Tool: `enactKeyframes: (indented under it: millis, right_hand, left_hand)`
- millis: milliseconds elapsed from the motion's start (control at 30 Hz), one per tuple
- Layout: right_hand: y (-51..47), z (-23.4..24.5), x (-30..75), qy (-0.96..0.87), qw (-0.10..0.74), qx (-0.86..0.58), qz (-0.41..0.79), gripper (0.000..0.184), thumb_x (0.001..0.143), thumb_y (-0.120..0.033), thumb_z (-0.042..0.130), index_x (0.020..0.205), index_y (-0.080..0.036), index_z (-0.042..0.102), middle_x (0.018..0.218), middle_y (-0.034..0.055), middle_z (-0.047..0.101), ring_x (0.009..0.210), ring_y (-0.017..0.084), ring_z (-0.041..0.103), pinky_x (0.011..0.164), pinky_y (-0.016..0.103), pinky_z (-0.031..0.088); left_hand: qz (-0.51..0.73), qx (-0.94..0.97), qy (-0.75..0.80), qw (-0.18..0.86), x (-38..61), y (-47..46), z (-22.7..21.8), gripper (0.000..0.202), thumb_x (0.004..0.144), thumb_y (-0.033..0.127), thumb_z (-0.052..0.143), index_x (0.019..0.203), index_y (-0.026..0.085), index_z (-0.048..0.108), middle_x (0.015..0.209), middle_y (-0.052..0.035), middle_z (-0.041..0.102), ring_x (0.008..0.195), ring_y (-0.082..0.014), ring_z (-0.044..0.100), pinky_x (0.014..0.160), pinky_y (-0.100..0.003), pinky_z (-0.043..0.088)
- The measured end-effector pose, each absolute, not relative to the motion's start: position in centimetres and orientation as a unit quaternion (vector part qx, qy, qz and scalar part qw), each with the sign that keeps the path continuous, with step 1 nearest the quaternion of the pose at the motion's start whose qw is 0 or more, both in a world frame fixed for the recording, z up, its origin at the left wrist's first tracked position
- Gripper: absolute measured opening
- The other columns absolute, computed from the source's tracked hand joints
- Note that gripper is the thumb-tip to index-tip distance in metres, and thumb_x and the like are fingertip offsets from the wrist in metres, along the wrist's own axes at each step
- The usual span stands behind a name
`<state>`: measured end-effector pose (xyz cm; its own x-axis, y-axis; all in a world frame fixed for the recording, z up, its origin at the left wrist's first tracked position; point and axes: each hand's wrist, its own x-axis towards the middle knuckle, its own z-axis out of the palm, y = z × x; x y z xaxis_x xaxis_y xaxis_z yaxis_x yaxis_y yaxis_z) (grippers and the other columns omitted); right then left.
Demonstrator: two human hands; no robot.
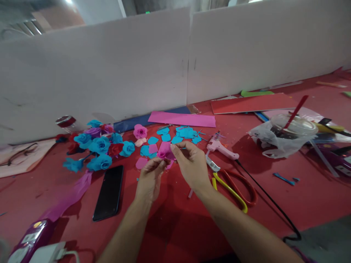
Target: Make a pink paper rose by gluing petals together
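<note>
The left hand pinches a small pink flower low down, fingers curled. The right hand pinches the edge of a pink petal at the flower's far side; whether the petal is attached cannot be determined. Both pieces are held over the middle of the red table. The material appears to be thin paper: expect it to be light, flexible and easily creased or torn. Grip the flower at its base and the petal by its outer edge; avoid compressing the rolled centre.

Near left, a black phone lies flat. Near right, scissors and, farther, a pink glue gun with a black cord limit rightward movement; treat the gun as possibly hot. Loose blue petals crowd the area beyond the hands. Far left stands a flower bunch; a pink strip and white panel lie farthest.
</note>
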<state>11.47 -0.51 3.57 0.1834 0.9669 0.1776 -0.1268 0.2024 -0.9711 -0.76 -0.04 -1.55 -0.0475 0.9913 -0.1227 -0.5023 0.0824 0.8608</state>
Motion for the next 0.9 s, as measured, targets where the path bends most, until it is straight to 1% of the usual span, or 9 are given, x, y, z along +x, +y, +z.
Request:
enactKeyframes:
  millis: [233,300,433,533,700,800,900]
  right_hand:
    - [-0.41,3.53,11.40,-0.476,0.627,-0.445,0.427,0.014,0.081,-0.028,0.057,0.072,-0.018,0.059,0.065,-0.0024,0.059,0.058,0.010,0.054,0.053,0.021,0.043]
    - [-0.40,3.51,11.37,-0.479,0.627,-0.442,0.427,0.014,0.082,-0.028,0.056,0.072,-0.018,0.059,0.066,-0.0022,0.059,0.059,0.010,0.054,0.055,0.022,0.044]
    - [-0.44,3.48,11.29,-0.484,0.630,-0.434,0.424,0.013,0.082,-0.028,0.056,0.073,-0.018,0.059,0.068,-0.0014,0.061,0.061,0.011,0.056,0.058,0.023,0.045]
    - [-0.55,3.54,11.27,-0.486,0.629,-0.430,0.428,0.014,0.083,-0.028,0.056,0.073,-0.018,0.059,0.068,-0.0010,0.061,0.061,0.011,0.056,0.058,0.023,0.046]
    - [-0.63,3.71,11.24,-0.485,0.626,-0.438,0.425,0.014,0.083,-0.027,0.056,0.072,-0.018,0.060,0.066,-0.0010,0.062,0.060,0.011,0.057,0.057,0.024,0.046]
    - [-0.61,3.65,11.22,-0.476,0.626,-0.439,0.433,0.013,0.082,-0.027,0.057,0.073,-0.018,0.060,0.068,-0.0010,0.063,0.061,0.011,0.058,0.058,0.024,0.047]
    - [-0.61,3.49,11.19,-0.465,0.628,-0.433,0.449,0.013,0.081,-0.028,0.058,0.075,-0.018,0.060,0.067,-0.0018,0.062,0.062,0.011,0.059,0.059,0.024,0.047]
  left_hand:
    - [0.605,0.312,0.390,0.620,-0.71,0.01,-1.83,0.009,0.062,0.017,0.076,0.066,0.018,0.068,0.073,0.0008,0.067,0.074,-0.0113,0.060,0.079,-0.027,0.043]
    - [0.603,0.323,0.387,0.619,-0.72,0.03,-1.85,0.008,0.062,0.018,0.075,0.066,0.018,0.069,0.073,0.0004,0.067,0.074,-0.0116,0.059,0.079,-0.027,0.043]
    - [0.595,0.346,0.381,0.618,-0.70,0.03,-1.75,0.008,0.066,0.019,0.073,0.073,0.018,0.070,0.075,-0.0004,0.066,0.075,-0.0117,0.057,0.077,-0.027,0.042]
    - [0.598,0.347,0.377,0.617,-0.67,0.04,-1.77,0.008,0.067,0.018,0.072,0.074,0.018,0.069,0.077,0.0003,0.066,0.075,-0.0103,0.056,0.077,-0.025,0.041]
    - [0.602,0.354,0.399,0.595,-0.61,0.03,-1.84,0.010,0.066,0.017,0.072,0.076,0.018,0.070,0.076,0.0003,0.065,0.073,-0.0100,0.056,0.073,-0.023,0.042]
    - [0.604,0.372,0.407,0.575,-0.48,-0.10,-1.47,0.016,0.067,0.018,0.071,0.082,0.019,0.071,0.078,-0.0003,0.067,0.076,-0.0111,0.058,0.075,-0.024,0.043]
    - [0.598,0.394,0.409,0.566,-0.36,-0.23,-1.06,0.016,0.067,0.018,0.071,0.083,0.021,0.073,0.081,-0.0006,0.069,0.077,-0.0116,0.060,0.078,-0.024,0.045]
